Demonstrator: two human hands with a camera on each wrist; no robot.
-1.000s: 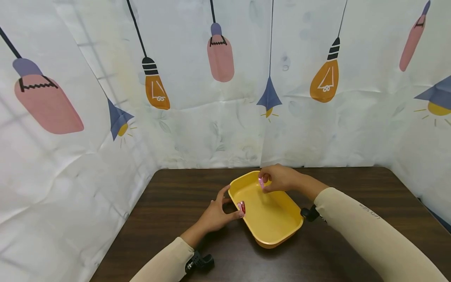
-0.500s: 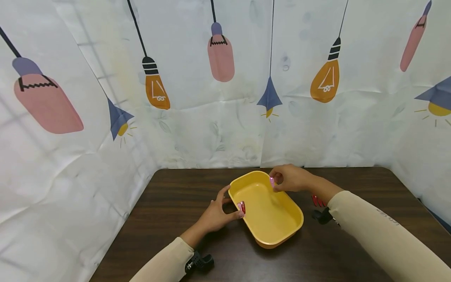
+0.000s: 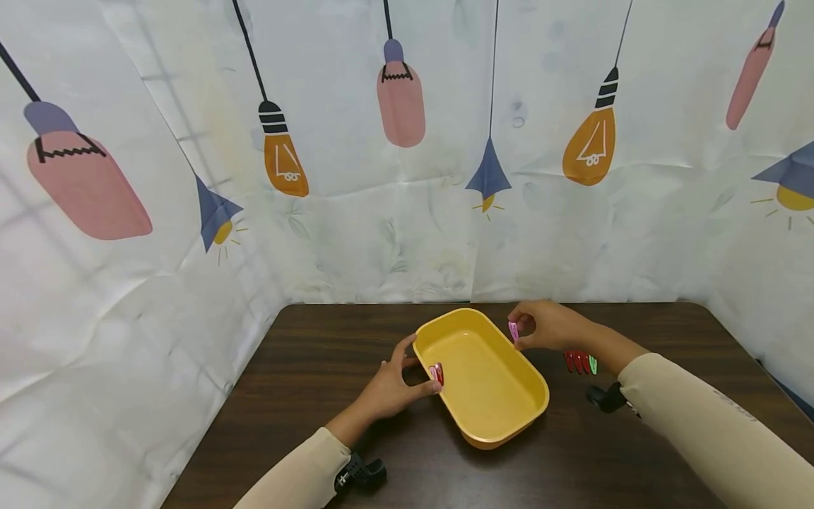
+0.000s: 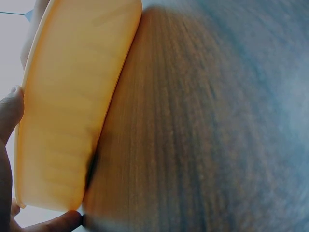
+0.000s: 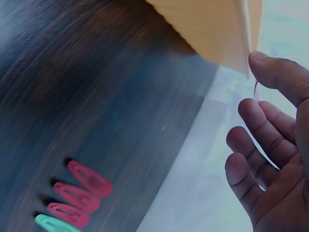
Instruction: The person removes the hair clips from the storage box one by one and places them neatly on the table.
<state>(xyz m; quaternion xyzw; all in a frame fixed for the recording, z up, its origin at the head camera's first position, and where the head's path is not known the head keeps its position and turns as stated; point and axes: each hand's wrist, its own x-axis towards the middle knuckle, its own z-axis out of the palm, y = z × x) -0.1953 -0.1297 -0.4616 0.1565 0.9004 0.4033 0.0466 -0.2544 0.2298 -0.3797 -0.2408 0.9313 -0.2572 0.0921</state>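
A yellow plastic tub [image 3: 490, 396] sits at an angle on the table. My left hand [image 3: 394, 385] grips its left side, thumb at the rim and fingers spread to the far corner; the left wrist view shows the tub's outer wall [image 4: 72, 106] between thumb and fingers. Pink and red snap hair clips [image 3: 436, 373] sit at the left rim by that thumb. Just outside the right rim, my right hand [image 3: 550, 325] pinches a pink snap hair clip [image 3: 514, 331] between thumb and forefinger. From the right wrist, only a thin edge of this clip [image 5: 256, 91] shows.
Three red hair clips [image 3: 577, 361] and a green one [image 3: 593, 365] lie in a row on the dark wood table [image 3: 318, 367], right of the tub and partly under the right forearm. A white curtain [image 3: 381, 233] printed with lamps hangs behind the table.
My right hand has moved right with the pink hair clip, from over the tub to outside its right rim. The red and green clips have come into view. The left hand stays put.
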